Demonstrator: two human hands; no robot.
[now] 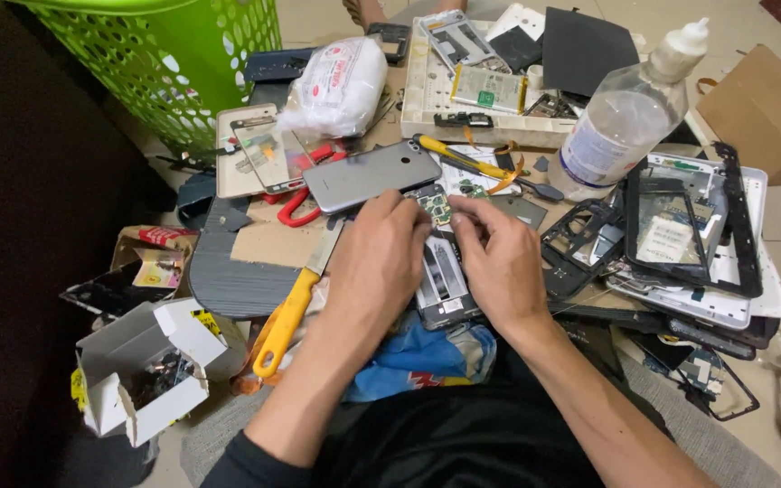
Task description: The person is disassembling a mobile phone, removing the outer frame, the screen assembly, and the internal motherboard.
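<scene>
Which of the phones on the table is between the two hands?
The opened phone, inner parts showing, lies between both hands; the grey phone lies closed, back up, beyond them.

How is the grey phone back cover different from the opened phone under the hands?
The grey phone back cover lies untouched above the hands, a closed smooth shell; the opened phone shows bare inner parts. The cover is fully in view and lies slantwise; the opened phone points away from the person and is partly hidden by the left hand and right hand, whose fingers meet at its top end. Both lie flat and are phone-sized.
</scene>
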